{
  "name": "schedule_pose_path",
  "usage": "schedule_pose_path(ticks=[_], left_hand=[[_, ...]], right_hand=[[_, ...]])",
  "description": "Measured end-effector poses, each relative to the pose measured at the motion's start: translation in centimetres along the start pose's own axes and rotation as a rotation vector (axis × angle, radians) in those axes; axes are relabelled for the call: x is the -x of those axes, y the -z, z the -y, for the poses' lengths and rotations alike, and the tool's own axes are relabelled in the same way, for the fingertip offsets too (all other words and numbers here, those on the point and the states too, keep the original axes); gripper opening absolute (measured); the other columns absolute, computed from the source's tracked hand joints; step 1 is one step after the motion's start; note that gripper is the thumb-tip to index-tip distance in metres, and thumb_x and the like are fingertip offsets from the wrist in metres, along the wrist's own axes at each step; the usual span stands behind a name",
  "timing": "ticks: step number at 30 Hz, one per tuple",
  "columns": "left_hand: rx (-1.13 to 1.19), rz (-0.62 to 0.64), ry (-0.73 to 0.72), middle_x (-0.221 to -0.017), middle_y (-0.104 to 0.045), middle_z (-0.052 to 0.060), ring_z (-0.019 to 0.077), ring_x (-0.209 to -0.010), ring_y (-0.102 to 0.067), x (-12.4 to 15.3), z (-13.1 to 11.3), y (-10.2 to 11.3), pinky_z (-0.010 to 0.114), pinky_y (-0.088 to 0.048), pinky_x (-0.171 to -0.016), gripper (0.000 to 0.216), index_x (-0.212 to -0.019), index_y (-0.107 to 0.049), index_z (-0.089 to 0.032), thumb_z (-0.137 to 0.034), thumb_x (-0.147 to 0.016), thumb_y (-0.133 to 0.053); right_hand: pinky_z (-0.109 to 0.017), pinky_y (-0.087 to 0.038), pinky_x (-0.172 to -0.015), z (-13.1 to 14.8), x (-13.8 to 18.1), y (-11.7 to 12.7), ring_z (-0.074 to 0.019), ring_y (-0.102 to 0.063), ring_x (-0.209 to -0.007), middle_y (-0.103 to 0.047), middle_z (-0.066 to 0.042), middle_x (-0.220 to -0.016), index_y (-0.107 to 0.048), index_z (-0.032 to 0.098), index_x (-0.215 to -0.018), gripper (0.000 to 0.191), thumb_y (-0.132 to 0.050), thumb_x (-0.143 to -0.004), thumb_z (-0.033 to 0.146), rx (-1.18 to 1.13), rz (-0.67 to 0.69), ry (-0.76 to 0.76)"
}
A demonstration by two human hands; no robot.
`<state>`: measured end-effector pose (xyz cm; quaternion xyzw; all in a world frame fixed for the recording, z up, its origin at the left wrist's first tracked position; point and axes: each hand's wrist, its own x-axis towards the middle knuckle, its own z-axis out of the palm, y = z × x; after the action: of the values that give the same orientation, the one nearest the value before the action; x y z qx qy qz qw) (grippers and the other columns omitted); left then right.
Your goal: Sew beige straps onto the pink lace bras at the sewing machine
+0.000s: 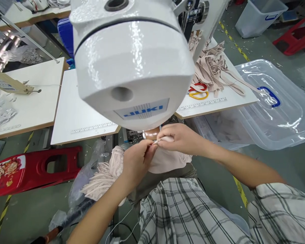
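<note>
Just below the white sewing machine head [134,67], both hands pinch the edge of a pale pink fabric piece [165,162]. My left hand [137,157] grips it between thumb and bent fingers. Close beside it, my right hand [179,137] is closed on the same edge, a fold of cloth showing between its fingers. The rest of the piece hangs down over my lap. A copper-coloured rounded machine part [151,133] sits right behind the fingertips. The needle area is hidden by the machine head.
Beige fabric strips [210,67] and red-and-yellow scissors [199,91] lie on the right tabletop. A bundle of lace pieces [106,176] hangs left of my lap. A red stool [38,167] stands at left, a clear plastic lid [282,108] at right.
</note>
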<state>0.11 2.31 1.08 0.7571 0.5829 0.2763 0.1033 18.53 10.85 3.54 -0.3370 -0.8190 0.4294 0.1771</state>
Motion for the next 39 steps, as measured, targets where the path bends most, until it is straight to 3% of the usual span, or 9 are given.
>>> schedule_pose_path(ticks=[3, 5, 8, 14, 20, 24, 28, 34, 39], left_hand=[[-0.176, -0.171, -0.23, -0.061, -0.059, -0.004, 0.0125, -0.053, -0.052, -0.1, 1.8, 0.0, 0.025, -0.033, -0.052, 0.015, -0.104, -0.064, -0.018, -0.022, -0.1, -0.049], [-0.248, -0.204, -0.406, -0.063, -0.058, -0.003, 0.0137, -0.055, -0.052, 0.0, 3.1, -0.1, 0.026, -0.035, -0.055, 0.021, -0.112, -0.063, -0.015, -0.01, -0.097, -0.05], [-0.295, -0.189, -0.495, -0.07, -0.06, 0.0, 0.0148, -0.06, -0.051, 0.0, 4.4, -0.3, 0.028, -0.037, -0.057, 0.032, -0.122, -0.058, -0.012, -0.002, -0.092, -0.051], [-0.43, -0.14, -0.494, -0.06, -0.05, -0.004, 0.0153, -0.053, -0.045, -0.4, 4.3, 0.0, 0.03, -0.031, -0.051, 0.033, -0.121, -0.058, -0.017, -0.005, -0.094, -0.044], [-0.483, -0.018, -0.311, -0.055, -0.047, -0.004, 0.0142, -0.047, -0.045, -0.4, 2.3, 0.8, 0.032, -0.021, -0.045, 0.028, -0.113, -0.062, -0.018, -0.008, -0.095, -0.043], [-0.407, 0.037, -0.446, -0.058, -0.051, -0.004, 0.0142, -0.049, -0.047, -1.0, 3.8, 1.4, 0.03, -0.025, -0.045, 0.035, -0.122, -0.055, -0.015, -0.003, -0.092, -0.04], [-0.381, 0.082, -0.672, -0.058, -0.05, -0.005, 0.0137, -0.047, -0.045, -2.1, 5.9, 1.9, 0.028, -0.024, -0.045, 0.047, -0.125, -0.053, -0.021, 0.002, -0.087, -0.04], [-0.312, 0.071, -0.476, -0.053, -0.056, -0.004, 0.0135, -0.043, -0.049, -2.2, 4.0, 1.4, 0.028, -0.022, -0.042, 0.034, -0.117, -0.054, -0.016, -0.007, -0.09, -0.036], [-0.393, -0.003, -0.355, -0.05, -0.056, -0.003, 0.0144, -0.039, -0.049, -1.7, 1.4, 0.8, 0.029, -0.024, -0.041, 0.028, -0.114, -0.057, -0.012, -0.011, -0.093, -0.038]], right_hand=[[-0.028, -0.037, -0.067, 0.4, -1.9, 0.9, -0.0174, -0.059, -0.075, -0.069, -0.002, -0.078, -0.072, 0.019, -0.077, 0.018, -0.055, -0.083, 0.017, 0.145, 0.032, -0.029], [-0.029, -0.035, -0.065, 0.6, -2.6, 1.1, -0.018, -0.057, -0.073, -0.068, -0.003, -0.075, -0.072, 0.019, -0.075, 0.02, -0.053, -0.082, 0.016, 0.216, 0.056, -0.016], [-0.03, -0.031, -0.061, 0.9, -3.0, 1.0, -0.0164, -0.051, -0.065, -0.062, -0.003, -0.065, -0.066, 0.018, -0.067, 0.021, -0.052, -0.083, 0.016, 0.292, 0.083, 0.004], [-0.03, -0.03, -0.06, 0.8, -2.6, 0.7, -0.0157, -0.048, -0.063, -0.058, -0.002, -0.064, -0.061, 0.017, -0.067, 0.02, -0.053, -0.085, 0.017, 0.403, 0.081, -0.001], [-0.042, -0.042, -0.088, -1.4, 0.4, -2.4, -0.0278, -0.055, -0.102, -0.063, -0.011, -0.107, -0.07, 0.025, -0.108, 0.023, -0.053, -0.097, 0.033, 0.557, -0.344, 0.245], [-0.041, -0.044, -0.089, -2.0, 0.8, -3.8, -0.0225, -0.057, -0.094, -0.063, -0.007, -0.096, -0.073, 0.027, -0.108, 0.023, -0.055, -0.095, 0.022, 0.565, -0.54, 0.297], [-0.033, -0.047, -0.075, -2.4, 0.8, -4.5, -0.0189, -0.058, -0.082, -0.062, -0.005, -0.086, -0.072, 0.028, -0.111, 0.027, -0.049, -0.097, 0.024, 0.413, -0.47, 0.183], [-0.029, -0.049, -0.055, -4.4, 2.2, -6.7, -0.0138, -0.056, -0.062, -0.06, -0.008, -0.104, -0.039, 0.023, -0.138, 0.046, -0.05, -0.096, 0.04, -0.125, -0.44, -0.046], [-0.035, -0.051, -0.063, -3.8, 1.4, -5.2, -0.0242, -0.059, -0.084, -0.061, -0.011, -0.103, -0.058, 0.027, -0.127, 0.034, -0.05, -0.094, 0.029, 0.095, -0.451, -0.036]])
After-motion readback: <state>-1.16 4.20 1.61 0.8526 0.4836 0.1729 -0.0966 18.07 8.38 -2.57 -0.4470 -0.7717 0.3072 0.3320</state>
